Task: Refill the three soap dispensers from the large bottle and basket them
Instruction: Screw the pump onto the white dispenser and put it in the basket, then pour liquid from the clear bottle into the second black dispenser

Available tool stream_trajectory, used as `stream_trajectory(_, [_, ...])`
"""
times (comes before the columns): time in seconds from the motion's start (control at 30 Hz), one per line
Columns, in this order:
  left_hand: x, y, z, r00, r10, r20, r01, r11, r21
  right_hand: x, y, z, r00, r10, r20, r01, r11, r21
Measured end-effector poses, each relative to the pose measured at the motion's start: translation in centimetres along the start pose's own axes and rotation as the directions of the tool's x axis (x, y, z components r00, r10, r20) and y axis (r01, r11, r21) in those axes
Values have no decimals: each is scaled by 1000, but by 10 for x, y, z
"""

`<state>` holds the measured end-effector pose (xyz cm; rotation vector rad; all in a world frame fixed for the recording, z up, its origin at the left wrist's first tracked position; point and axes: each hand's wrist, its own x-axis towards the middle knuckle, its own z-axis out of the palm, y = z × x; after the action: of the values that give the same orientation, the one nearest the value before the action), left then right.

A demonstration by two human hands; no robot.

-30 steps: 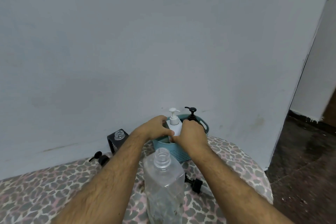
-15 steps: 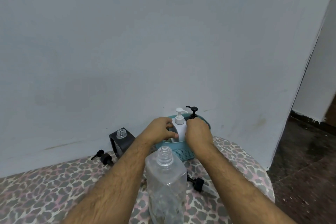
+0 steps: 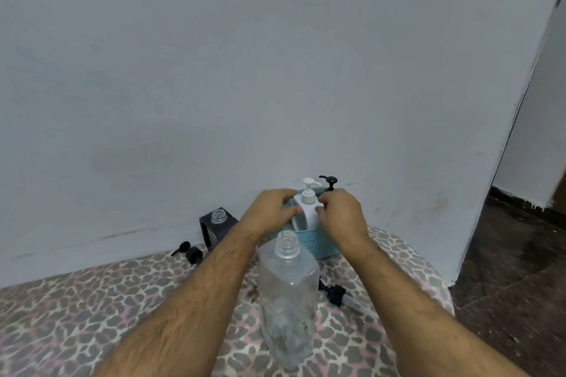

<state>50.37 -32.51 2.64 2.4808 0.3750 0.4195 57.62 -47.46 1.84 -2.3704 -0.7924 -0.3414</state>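
A white pump dispenser point(image 3: 308, 208) stands in the teal basket point(image 3: 318, 246) at the far side of the table. My left hand point(image 3: 269, 213) grips its left side and my right hand point(image 3: 340, 213) pinches its right side. Behind my right hand the black pump head of a second dispenser point(image 3: 329, 181) sticks up from the basket. A black dispenser point(image 3: 216, 225) with an open clear neck stands to the left by the wall. The large clear bottle point(image 3: 288, 297) stands uncapped between my forearms.
A black pump top point(image 3: 189, 251) lies left of the black dispenser. Another black pump cap point(image 3: 335, 294) with its tube lies right of the large bottle. The round table carries a leopard-print cloth point(image 3: 92, 315). The wall is right behind the basket; dark floor lies to the right.
Both hands stayed on the white dispenser in the basket; its pump spout has turned from pointing right-front to pointing right, and the bottle sits a little more upright. The view shifted slightly.
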Motion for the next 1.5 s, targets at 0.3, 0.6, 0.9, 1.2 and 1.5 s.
stream_trajectory(0.3, [-92,12,-82,925,-51,-377,-63,956,-286,-31,-95,-103,994,-107,-11,91,781,618])
stream_trajectory(0.6, [-178,-27,-122,901,-201,-384,72,943,-324,-98,-190,-81,968,-240,70,120,693,711])
stream_trajectory(0.9, [-202,-94,-101,864,-423,-275,271,849,-454,-135,-175,60,979,107,173,-197,713,673])
stream_trajectory(1.2, [-137,-103,-77,885,-418,-206,268,819,-508,-119,-157,124,932,349,96,-331,714,617])
stream_trajectory(1.5, [-92,-123,-58,900,-392,-190,269,843,-466,-93,-149,151,917,387,100,-356,676,646])
